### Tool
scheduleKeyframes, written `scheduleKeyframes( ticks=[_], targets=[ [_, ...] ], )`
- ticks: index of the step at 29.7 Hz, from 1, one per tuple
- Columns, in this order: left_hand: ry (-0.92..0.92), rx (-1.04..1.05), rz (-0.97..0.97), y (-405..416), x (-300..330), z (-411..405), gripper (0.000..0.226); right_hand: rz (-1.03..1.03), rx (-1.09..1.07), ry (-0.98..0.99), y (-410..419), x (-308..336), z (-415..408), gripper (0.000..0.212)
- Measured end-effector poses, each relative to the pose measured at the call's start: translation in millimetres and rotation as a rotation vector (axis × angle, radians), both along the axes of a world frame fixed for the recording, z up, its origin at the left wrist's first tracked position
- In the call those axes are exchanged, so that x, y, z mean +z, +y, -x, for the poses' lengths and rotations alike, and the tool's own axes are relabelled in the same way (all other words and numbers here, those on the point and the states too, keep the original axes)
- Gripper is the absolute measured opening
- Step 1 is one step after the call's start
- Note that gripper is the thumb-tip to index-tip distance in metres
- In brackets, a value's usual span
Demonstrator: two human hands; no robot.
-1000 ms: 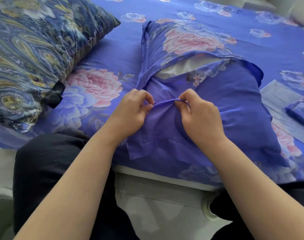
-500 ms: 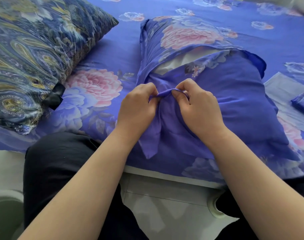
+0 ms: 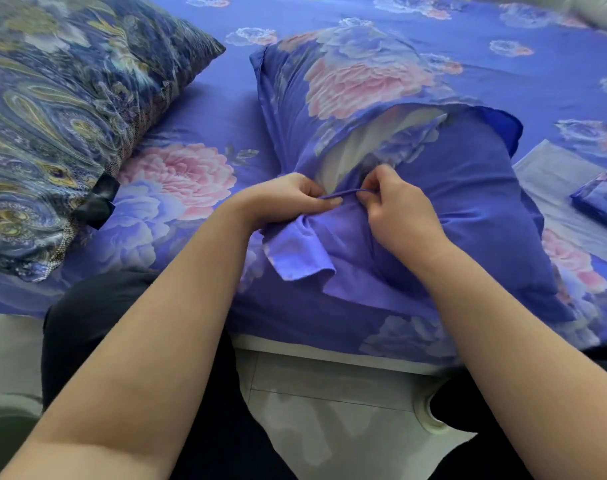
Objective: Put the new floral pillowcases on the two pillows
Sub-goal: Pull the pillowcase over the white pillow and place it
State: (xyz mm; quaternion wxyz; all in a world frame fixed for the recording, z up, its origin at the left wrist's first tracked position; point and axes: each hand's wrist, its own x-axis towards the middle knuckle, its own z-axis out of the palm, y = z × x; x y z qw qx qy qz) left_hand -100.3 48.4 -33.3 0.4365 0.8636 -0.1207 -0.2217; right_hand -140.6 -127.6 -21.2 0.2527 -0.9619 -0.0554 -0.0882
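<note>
A pillow in a blue floral pillowcase point(image 3: 364, 81) lies on the bed in front of me, its open end towards me. A strip of white pillow point(image 3: 343, 150) shows through the opening. My left hand point(image 3: 288, 199) and my right hand point(image 3: 395, 209) pinch the hem of the pillowcase flap point(image 3: 343, 194) and hold it taut between them. Loose blue fabric point(image 3: 298, 251) hangs below my left hand. A second pillow in a dark paisley cover point(image 3: 53, 116) lies at the left.
The bed carries a blue floral sheet point(image 3: 177, 174). A folded blue floral pillowcase point(image 3: 599, 199) lies at the right edge on a pale cloth point(image 3: 554, 174). Tiled floor point(image 3: 329, 393) and my dark-clothed legs point(image 3: 87, 334) are below the bed edge.
My hands came together on the flap hem, then moved up towards the opening and spread apart again, stretching the hem between them. The flap fabric now bunches below my left hand.
</note>
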Motion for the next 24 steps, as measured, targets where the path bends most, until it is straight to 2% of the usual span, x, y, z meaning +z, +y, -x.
scheduleKeyframes(
  ticks=[3,6,8,10,11,12,15,18,21,24],
  targets=[
    [-0.043,-0.043,-0.113,1.7,5.3,-5.9,0.052,0.083,0.008,-0.010,1.7,-6.0,-2.3,0.017],
    [-0.213,-0.047,-0.163,7.5,5.6,0.4,0.041,0.113,-0.001,0.006,2.9,-8.7,-6.6,0.021],
    [-0.488,0.057,-0.184,9.4,2.6,15.0,0.042,0.109,-0.003,0.031,3.2,-7.5,-11.6,0.023],
    [-0.948,0.189,-0.269,4.7,-5.8,33.3,0.033,0.119,0.003,0.048,3.9,-5.8,-16.6,0.024],
    [-1.107,0.204,-0.282,-0.8,-9.0,43.7,0.022,0.129,0.002,0.055,4.8,-5.5,-18.3,0.025],
    [-1.181,0.176,-0.295,-6.7,-12.2,53.0,0.021,0.140,-0.001,0.060,6.0,-6.0,-19.5,0.025],
    [-1.098,0.141,-0.482,-20.3,-23.9,74.4,0.049,0.210,-0.010,0.048,9.5,-8.9,-20.2,0.026],
    [-1.004,0.125,-0.647,-24.5,-38.3,89.0,0.054,0.291,-0.016,0.015,13.6,-9.8,-19.6,0.026],
    [-0.881,0.096,-0.677,-27.1,-56.2,92.9,0.089,0.361,0.019,0.008,17.4,-7.7,-20.4,0.023],
    [-0.873,0.098,-0.619,-24.6,-63.3,83.7,0.086,0.524,0.157,-0.015,24.1,-0.1,-20.2,0.022]
  ],
)
